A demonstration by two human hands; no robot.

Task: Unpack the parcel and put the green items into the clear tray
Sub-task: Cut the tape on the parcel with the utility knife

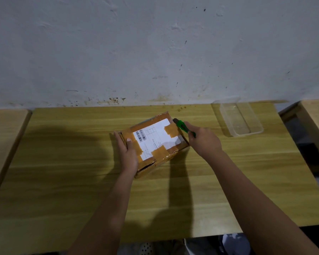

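Observation:
A brown cardboard parcel lies taped shut in the middle of the wooden table, with a white shipping label and patches of brown tape on top. My left hand presses on its left end, fingers over the edge. My right hand grips a green utility knife whose tip touches the parcel's far right edge. A clear plastic tray stands empty at the table's back right, apart from the parcel.
A stained white wall rises directly behind the table. Lighter wooden tables flank it on the left and the right. Dark clutter lies on the floor by the right edge and under the front edge.

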